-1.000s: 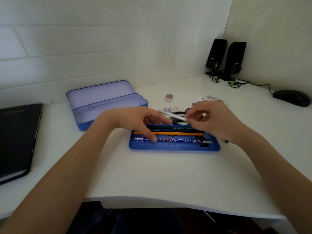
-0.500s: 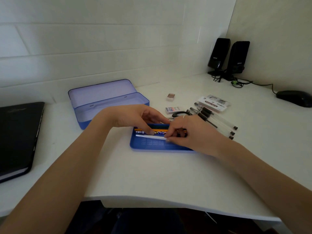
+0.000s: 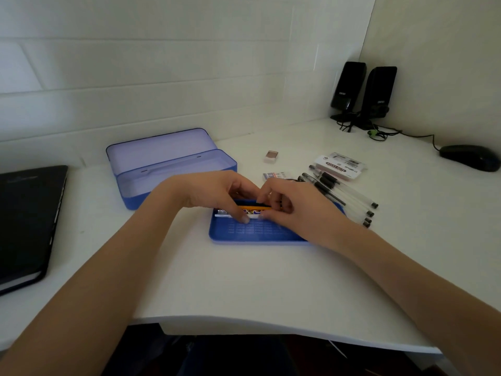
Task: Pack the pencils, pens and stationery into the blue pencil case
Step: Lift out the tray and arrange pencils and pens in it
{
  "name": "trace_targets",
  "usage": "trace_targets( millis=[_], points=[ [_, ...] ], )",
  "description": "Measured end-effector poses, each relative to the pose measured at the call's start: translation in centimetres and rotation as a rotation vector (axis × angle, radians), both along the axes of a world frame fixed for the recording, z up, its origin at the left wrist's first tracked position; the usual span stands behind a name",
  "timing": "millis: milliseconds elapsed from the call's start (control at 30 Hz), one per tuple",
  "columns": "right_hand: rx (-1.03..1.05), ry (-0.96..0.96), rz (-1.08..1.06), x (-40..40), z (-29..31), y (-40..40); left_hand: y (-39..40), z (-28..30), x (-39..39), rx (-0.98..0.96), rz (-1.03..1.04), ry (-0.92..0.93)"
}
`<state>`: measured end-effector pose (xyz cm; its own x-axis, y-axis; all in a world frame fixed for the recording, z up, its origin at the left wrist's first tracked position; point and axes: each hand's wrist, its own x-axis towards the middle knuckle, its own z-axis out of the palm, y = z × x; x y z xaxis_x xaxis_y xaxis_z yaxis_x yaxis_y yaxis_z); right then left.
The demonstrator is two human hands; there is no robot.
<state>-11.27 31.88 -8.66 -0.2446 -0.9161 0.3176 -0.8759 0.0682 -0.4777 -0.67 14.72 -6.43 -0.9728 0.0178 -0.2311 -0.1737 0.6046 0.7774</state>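
The blue pencil case stands open at the back left, its lid up and its inside bare. In front of it lies a flat blue tray with an orange pencil, a patterned blue pen and a white pen side by side. My left hand presses a fingertip on the white pen. My right hand rests over the tray's right half, fingertips pinching the same white pen. Several clear pens lie to the right of the tray.
A sticky-note pack, a small eraser and a lead box lie behind the pens. A black notebook sits at the left edge. Two black speakers and a mouse stand at the back right.
My right hand carried the white pen from above the tray down into it, beside the patterned pen. My left hand stayed at the tray's left part.
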Motion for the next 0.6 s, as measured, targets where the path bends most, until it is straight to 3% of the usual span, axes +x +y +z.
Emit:
trace_targets(
  millis=[100, 233, 333, 600],
  points=[
    [-0.050, -0.076, -0.110, -1.8, 0.7, 0.8, 0.1, 0.1, -0.1, -0.005, 0.026, -0.001],
    [-0.162, -0.043, -0.435, -6.0, 1.1, 2.3, 0.4, 0.1, -0.2, 0.003, 0.022, -0.010],
    [-0.084, 0.024, -0.606, -8.7, 0.7, 3.3, 1.0, 0.1, -0.3, -0.003, 0.006, 0.006],
    [0.053, 0.027, -0.690, -10.2, -0.5, 3.1, 2.2, -0.3, -0.9, -0.106, -0.027, 0.093]
  ],
)
